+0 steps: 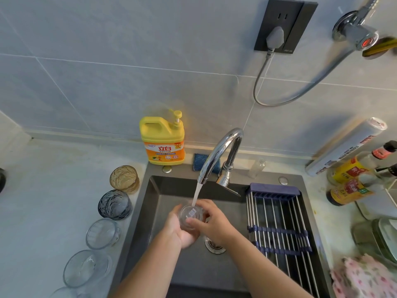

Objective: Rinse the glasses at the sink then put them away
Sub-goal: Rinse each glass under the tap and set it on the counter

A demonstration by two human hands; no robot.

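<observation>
Glass (190, 216) is grasped under the water (196, 194) by left hand (179, 232) and right hand (214, 224). It is judged slippery and fragile; the side wall should be held.

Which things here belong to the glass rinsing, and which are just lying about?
In the job: clear glass, held by left hand and right hand; tap; sink; amber glass; blue glass.
Lying about: detergent jug; sponge; sauce bottles; pink cloth.
</observation>
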